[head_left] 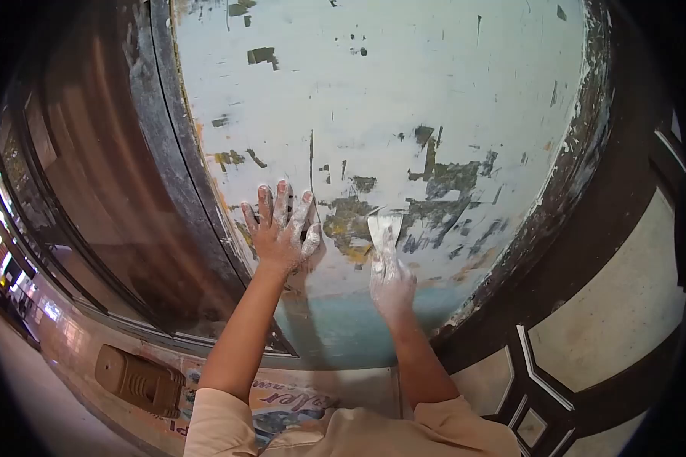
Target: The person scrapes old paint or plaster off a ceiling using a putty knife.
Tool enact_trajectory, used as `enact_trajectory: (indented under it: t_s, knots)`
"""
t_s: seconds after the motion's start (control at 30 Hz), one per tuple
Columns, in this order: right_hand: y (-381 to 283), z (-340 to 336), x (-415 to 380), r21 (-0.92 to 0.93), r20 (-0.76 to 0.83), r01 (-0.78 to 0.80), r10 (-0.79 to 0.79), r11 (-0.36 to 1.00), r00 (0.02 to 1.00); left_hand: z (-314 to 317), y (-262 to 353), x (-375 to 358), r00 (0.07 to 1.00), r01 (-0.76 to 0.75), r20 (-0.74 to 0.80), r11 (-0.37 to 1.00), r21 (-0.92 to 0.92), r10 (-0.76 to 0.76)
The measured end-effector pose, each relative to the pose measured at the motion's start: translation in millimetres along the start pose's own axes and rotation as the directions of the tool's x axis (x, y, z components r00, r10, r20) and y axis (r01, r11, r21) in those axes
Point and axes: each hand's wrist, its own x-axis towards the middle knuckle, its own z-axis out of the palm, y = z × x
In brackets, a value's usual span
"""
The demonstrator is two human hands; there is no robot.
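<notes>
Scraper (386, 231): wide pale blade, coated white, pointing up at the wall (442, 91), below centre; its front edge appears to meet the surface, exact contact not resolvable.
Right hand (393, 286): fingers closed around the handle, largely covering it; whitish residue on the skin.
Blade handling (judgement): low, constant angle, with pressure spread over the full edge; a tipped corner would likely gouge.
Wall condition: pale coat, broken by dark patches (451, 180) just above and right of the blade; blue-green band (343, 329) below.
Left hand (278, 240): fingers spread, palm toward the wall, left of the blade, holding nothing; dusted white.
Bracing (judgement): a flat palm steadies the body; best kept out of the blade's path.
Margins: dark frame (164, 114) at left; dark panelling (579, 327) at right.
Floor: brown stool (137, 378) and printed sheet (291, 400), lower left.
</notes>
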Motion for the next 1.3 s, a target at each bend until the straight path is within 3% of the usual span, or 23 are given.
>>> enact_trajectory:
  t_s: [0.07, 0.2, 0.27, 0.5, 0.6, 0.8, 0.87, 0.97, 1.1, 1.3]
  knots:
    - [0.5, 7.1, -1.5, 0.032, -0.078, 0.012, -0.01, 0.999, 0.997, 0.3, 0.0, 0.0, 1.0, -0.005, 0.001, 1.0, 0.001, 0.005]
    - [-10.6, -4.1, 11.5, 0.071, -0.044, 0.009, -0.006, 0.997, 0.999, 0.4, -2.1, -1.1, 1.0, -0.022, 0.008, 1.0, 0.02, 0.022]
    - [-0.6, 5.5, 8.9, 0.102, -0.166, 0.128, -0.11, 0.987, 0.98, 2.6, -2.2, -1.2, 1.0, -0.027, 0.006, 0.998, 0.048, 0.027]
    - [-9.3, -7.8, 16.3, 0.086, -0.058, 0.027, -0.022, 0.996, 0.998, 1.0, -2.0, -1.0, 0.999, -0.036, 0.013, 0.998, 0.044, 0.036]
    - [-2.1, -0.2, 9.6, 0.108, -0.146, 0.07, -0.054, 0.992, 0.988, 4.4, -4.4, -2.0, 0.998, -0.054, -0.009, 0.997, 0.05, 0.055]
    - [-6.6, -11.6, 17.7, 0.131, -0.023, -0.007, 0.01, 0.991, 1.0, 2.2, -3.2, -4.1, 0.999, -0.039, 0.008, 0.998, 0.056, 0.038]
    - [-7.0, -11.0, 15.7, 0.196, -0.099, 0.004, 0.016, 0.981, 0.995, 2.9, -3.7, -2.7, 0.999, -0.052, -0.011, 0.997, 0.065, 0.052]
    - [4.4, 0.0, 11.7, 0.151, -0.195, 0.08, -0.05, 0.985, 0.979, 2.9, -3.8, -1.7, 0.998, -0.06, -0.018, 0.996, 0.068, 0.061]
    - [-0.7, -15.0, 19.4, 0.139, -0.035, -0.032, 0.037, 0.99, 0.999, 1.1, -2.9, -2.2, 0.999, -0.052, 0.005, 0.995, 0.085, 0.052]
    - [8.1, -6.4, 15.2, 0.201, -0.188, 0.064, -0.026, 0.978, 0.982, 2.0, -3.3, -1.8, 0.998, -0.056, -0.008, 0.995, 0.078, 0.056]
